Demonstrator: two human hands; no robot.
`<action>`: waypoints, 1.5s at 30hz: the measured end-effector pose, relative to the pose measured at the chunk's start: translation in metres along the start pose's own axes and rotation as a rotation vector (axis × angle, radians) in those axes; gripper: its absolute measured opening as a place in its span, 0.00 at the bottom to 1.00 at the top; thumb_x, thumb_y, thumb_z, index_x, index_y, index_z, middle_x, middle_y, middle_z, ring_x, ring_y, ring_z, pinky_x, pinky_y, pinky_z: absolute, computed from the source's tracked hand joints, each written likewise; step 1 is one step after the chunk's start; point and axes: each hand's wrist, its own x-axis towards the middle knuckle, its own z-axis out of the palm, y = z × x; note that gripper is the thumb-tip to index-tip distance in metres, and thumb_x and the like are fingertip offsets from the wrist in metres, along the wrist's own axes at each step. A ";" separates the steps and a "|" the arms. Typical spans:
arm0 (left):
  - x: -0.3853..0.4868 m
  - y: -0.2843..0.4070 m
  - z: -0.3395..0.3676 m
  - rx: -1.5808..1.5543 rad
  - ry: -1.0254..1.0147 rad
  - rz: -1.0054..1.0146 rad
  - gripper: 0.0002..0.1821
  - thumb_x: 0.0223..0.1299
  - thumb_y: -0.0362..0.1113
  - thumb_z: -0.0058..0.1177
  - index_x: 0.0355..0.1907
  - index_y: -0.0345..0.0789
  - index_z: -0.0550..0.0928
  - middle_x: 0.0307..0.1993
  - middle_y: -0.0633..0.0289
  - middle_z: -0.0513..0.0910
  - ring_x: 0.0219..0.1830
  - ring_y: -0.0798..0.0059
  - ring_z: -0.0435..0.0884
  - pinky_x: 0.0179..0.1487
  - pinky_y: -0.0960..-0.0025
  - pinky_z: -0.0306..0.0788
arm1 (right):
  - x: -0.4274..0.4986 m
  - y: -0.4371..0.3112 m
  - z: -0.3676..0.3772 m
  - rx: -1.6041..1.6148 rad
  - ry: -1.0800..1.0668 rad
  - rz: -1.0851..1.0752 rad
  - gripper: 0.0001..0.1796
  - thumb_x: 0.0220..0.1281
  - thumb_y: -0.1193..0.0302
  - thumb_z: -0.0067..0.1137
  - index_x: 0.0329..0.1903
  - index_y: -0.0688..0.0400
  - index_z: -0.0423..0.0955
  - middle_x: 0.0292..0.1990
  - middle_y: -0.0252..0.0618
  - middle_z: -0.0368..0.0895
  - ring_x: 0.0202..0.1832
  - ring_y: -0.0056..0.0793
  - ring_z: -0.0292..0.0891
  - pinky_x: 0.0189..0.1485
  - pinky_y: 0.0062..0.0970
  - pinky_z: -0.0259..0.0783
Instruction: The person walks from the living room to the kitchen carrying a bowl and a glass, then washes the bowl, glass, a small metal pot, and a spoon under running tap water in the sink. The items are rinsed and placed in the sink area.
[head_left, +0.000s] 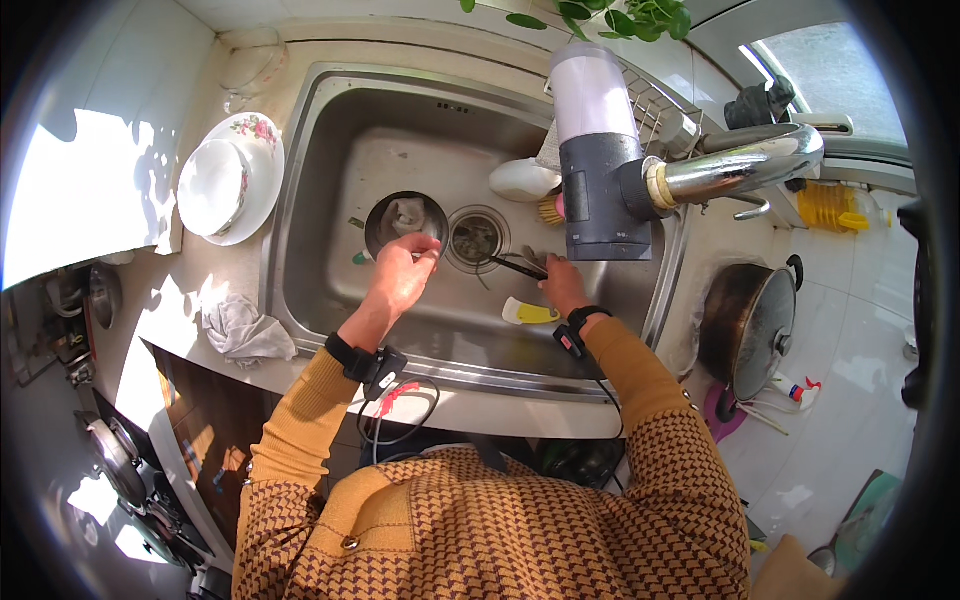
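In the steel sink (420, 315), my left hand (405, 274) is at the near rim of a small round metal bowl (379, 214); whether its fingers grip the rim cannot be told. A crumpled pale cloth (408, 216) lies in the bowl. My right hand (564, 285) is closed on a thin dark-handled utensil (519, 267), whose far end points towards the drain (476, 238). Debris lies in the drain. Below my right hand is a yellow and white scraper (529, 311). A yellow-bristled brush (551, 210) and a white rounded object (523, 180) lie beyond.
A faucet (742, 169) with a grey and white filter (596, 150) overhangs the sink's right side. Floral bowls (259, 180) and a crumpled cloth (244, 330) are on the left counter. A lidded pot (742, 330) stands right, and an oil bottle (832, 206) behind it.
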 end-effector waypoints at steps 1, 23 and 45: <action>0.002 -0.002 0.002 0.026 -0.009 0.003 0.11 0.62 0.32 0.58 0.45 0.31 0.84 0.34 0.59 0.85 0.34 0.74 0.83 0.41 0.69 0.76 | -0.001 0.002 -0.005 -0.002 0.042 0.039 0.12 0.49 0.70 0.71 0.33 0.61 0.77 0.38 0.48 0.83 0.44 0.52 0.80 0.46 0.45 0.76; 0.095 -0.073 -0.009 0.994 -0.042 0.142 0.13 0.60 0.40 0.53 0.36 0.33 0.87 0.39 0.48 0.86 0.45 0.49 0.83 0.52 0.58 0.78 | -0.035 0.029 0.022 -0.004 -0.444 -0.235 0.15 0.37 0.67 0.75 0.29 0.54 0.78 0.32 0.42 0.83 0.40 0.46 0.81 0.42 0.41 0.75; 0.033 -0.015 -0.037 -0.836 0.259 0.033 0.12 0.61 0.35 0.64 0.25 0.43 0.75 0.22 0.73 0.72 0.24 0.86 0.70 0.26 0.78 0.69 | -0.044 -0.105 -0.107 1.260 -0.318 0.249 0.13 0.66 0.68 0.61 0.48 0.58 0.70 0.31 0.30 0.77 0.26 0.17 0.74 0.23 0.14 0.59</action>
